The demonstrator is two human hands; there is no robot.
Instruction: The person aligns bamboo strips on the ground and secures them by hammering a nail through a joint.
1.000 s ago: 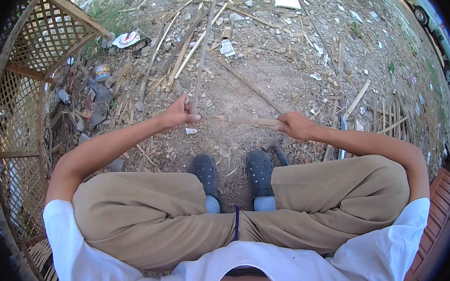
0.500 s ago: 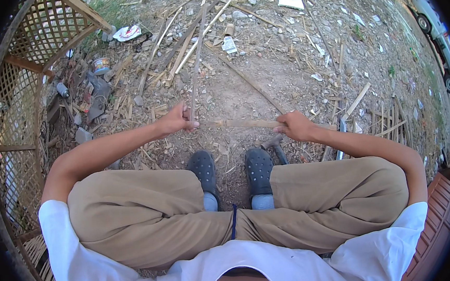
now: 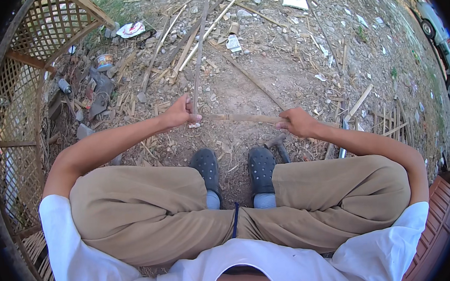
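Note:
My left hand (image 3: 177, 113) is closed, its fingers pinching the near end of a long thin wooden strip (image 3: 200, 53) that runs away from me. A shorter wooden strip (image 3: 249, 118) lies crosswise between my hands, its left end beside my left fingertips. My right hand (image 3: 301, 122) grips the right part of that crosswise strip. Another wooden strip (image 3: 255, 82) slants from the far ground to my right fingers, where it meets the crosswise one; the exact joint is hidden. Just below my right hand, a hammer (image 3: 277, 144) rests on the ground by my right shoe (image 3: 261, 169).
Scrap wood strips (image 3: 197, 43) and stones litter the dirt ground. A wooden lattice panel (image 3: 13, 103) stands at left. More sticks (image 3: 390, 121) lie at right, near a narrow blue-and-white object (image 3: 344, 137). A vehicle (image 3: 436, 31) is at far right, a reddish-brown panel (image 3: 434, 227) lower right.
The view has shifted slightly. My left hand and the left end of the crosswise strip have moved a little away from me. Both hands keep their hold.

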